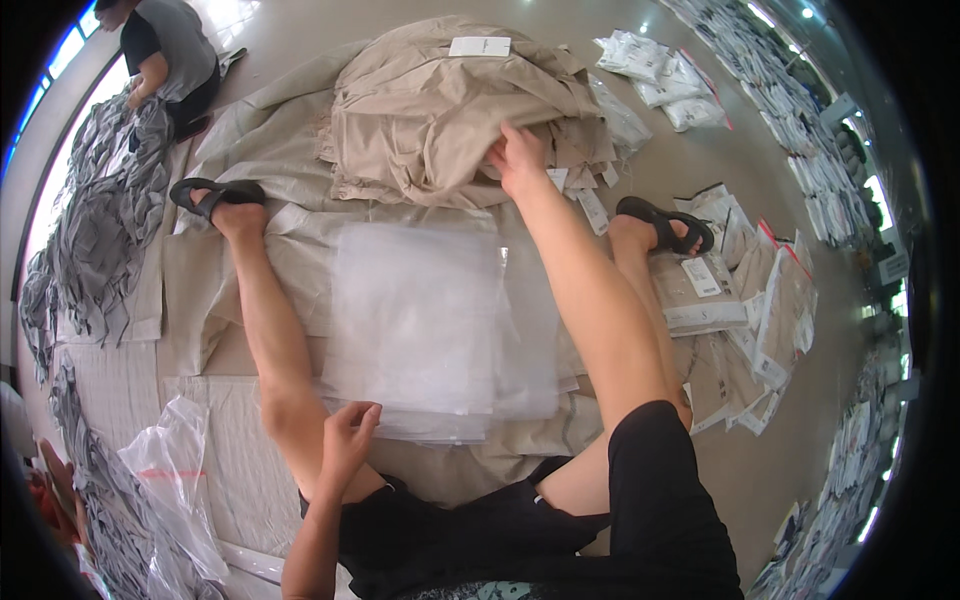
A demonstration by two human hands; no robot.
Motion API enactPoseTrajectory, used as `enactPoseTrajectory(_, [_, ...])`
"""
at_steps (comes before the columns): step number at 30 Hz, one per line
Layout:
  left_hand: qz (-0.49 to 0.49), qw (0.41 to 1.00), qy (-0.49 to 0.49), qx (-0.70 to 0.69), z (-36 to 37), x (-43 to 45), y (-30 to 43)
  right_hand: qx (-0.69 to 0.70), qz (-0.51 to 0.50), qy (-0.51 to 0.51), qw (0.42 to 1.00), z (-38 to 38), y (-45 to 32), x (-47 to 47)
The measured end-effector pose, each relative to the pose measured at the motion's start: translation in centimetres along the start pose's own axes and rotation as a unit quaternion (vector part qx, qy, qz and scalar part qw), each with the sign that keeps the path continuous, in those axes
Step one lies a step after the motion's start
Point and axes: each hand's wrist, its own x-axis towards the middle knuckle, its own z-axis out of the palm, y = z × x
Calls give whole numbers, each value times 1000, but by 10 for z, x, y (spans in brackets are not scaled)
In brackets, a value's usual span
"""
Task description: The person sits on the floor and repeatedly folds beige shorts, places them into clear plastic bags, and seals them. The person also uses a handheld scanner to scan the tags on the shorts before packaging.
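Note:
A heap of beige garments (420, 112) lies in front of me, with a white hang tag (480, 46) on top. My right hand (517, 159) reaches to its right side, the fingers at a fold of the cloth; whether they pinch it is unclear. Between my legs rests a stack of clear frosted plastic bags (416, 322). Near the lower left corner of that stack is my left hand (351, 439), fingers loosely curled, with nothing visible in it. More white tags (592, 211) show beside my right forearm.
Packed beige garments in clear bags (697, 292) lie by my right foot, white packets (664, 79) beyond. Grey garments (112, 217) are piled at left near a seated person (169, 60). A loose plastic bag (172, 480) lies lower left. Woven sheeting (217, 300) covers the floor.

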Motion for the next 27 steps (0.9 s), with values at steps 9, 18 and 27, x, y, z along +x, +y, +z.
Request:
enactPoseTrajectory(9, [-115,819,-24,-562,-57,108,96,104,-6,-327,939,102,34,-256])
enactPoseTrajectory(18, [115,846,234,-465,-185,20,44,12,268,-215,939,17,160,-414])
enactPoseTrajectory(27, [-30,856,249,-451,-252,-61,-131,-322,128,-386,855,-58,169,-444])
